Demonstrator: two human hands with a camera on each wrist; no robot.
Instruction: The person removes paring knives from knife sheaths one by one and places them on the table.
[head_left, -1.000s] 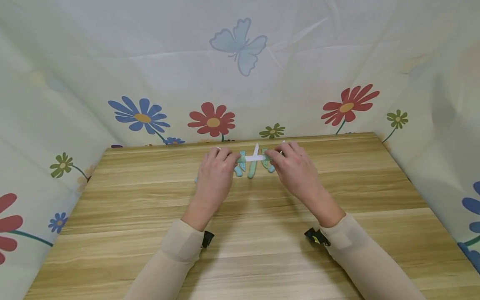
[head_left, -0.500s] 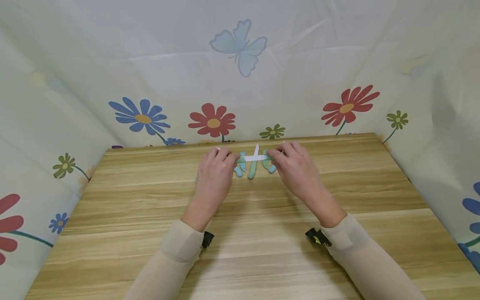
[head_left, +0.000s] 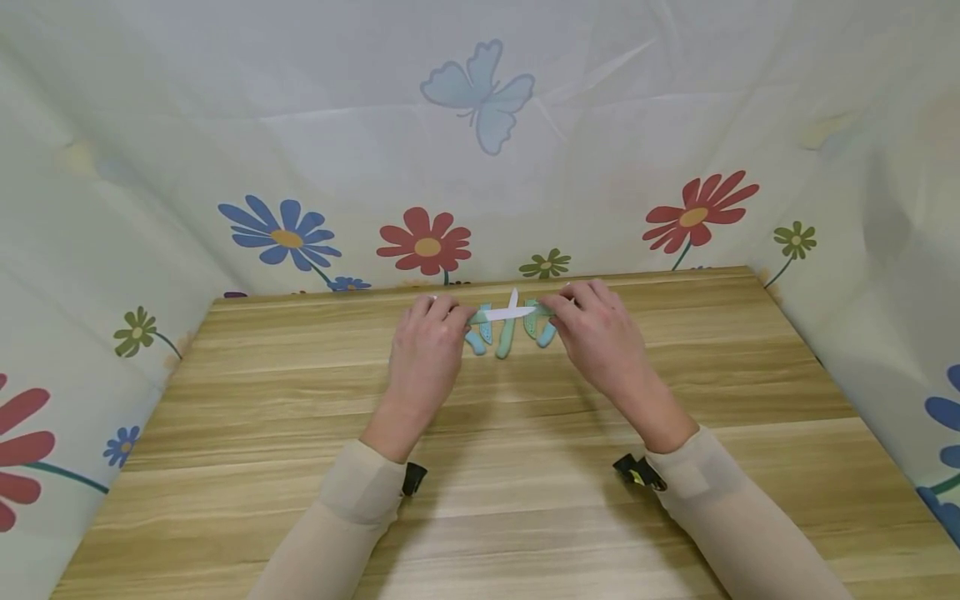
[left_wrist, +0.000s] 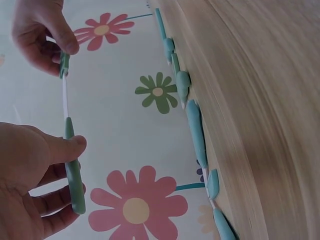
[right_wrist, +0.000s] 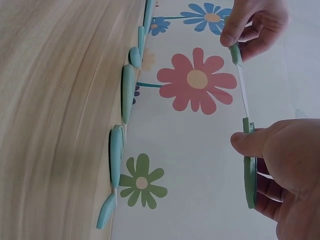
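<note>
My left hand [head_left: 427,346] grips the green handle of a small knife [left_wrist: 73,170], its thumb along the handle in the left wrist view. The knife's white blade [head_left: 508,313] points right, held above the table. My right hand [head_left: 603,337] pinches a green blade cover [right_wrist: 249,170] between thumb and fingers. The blade's tip lies at the mouth of this cover; whether it is still slightly inside cannot be told. Beneath the hands lie a green-handled knife [head_left: 506,335], a blue sheath [head_left: 486,325], a green sheath [head_left: 530,323] and blue handles [head_left: 547,335], partly hidden by the hands.
The wood-grain table [head_left: 495,500] reaches back to a white curtain [head_left: 600,167] printed with flowers and a butterfly. Similar curtain hangs along both sides. A row of knives and sheaths runs near the table's far edge, as the left wrist view shows with a handle [left_wrist: 196,132].
The right hand has shifted slightly right with the cover, and the left slightly left with the knife. More of the white blade shows, with its tapering end. The things on the table stay put.
</note>
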